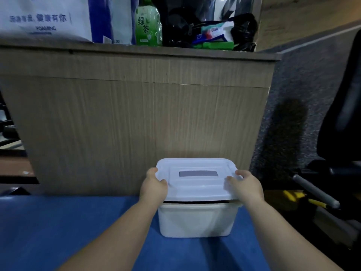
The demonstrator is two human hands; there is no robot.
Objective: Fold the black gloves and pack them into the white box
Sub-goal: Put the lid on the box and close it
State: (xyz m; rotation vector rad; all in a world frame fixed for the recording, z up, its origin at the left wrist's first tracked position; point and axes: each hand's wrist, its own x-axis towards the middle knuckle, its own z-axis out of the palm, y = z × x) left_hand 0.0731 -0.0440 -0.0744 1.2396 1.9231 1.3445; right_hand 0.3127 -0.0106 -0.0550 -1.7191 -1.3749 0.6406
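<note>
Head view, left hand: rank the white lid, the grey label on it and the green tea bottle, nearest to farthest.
1. White lid: gripped at its left edge by the left hand.
2. Grey label: middle of the lid's top.
3. Green tea bottle: far off, atop the wooden cabinet.

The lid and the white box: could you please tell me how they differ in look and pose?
The lid is bluish white with a grey rectangle on top; the white box is creamier and plain. The lid is flat and overhangs; the white box is deep, narrowing downward. The left hand and right hand grip the lid, a dark gap under its near edge; the white box stands on the blue surface. Both have rounded corners.
</note>
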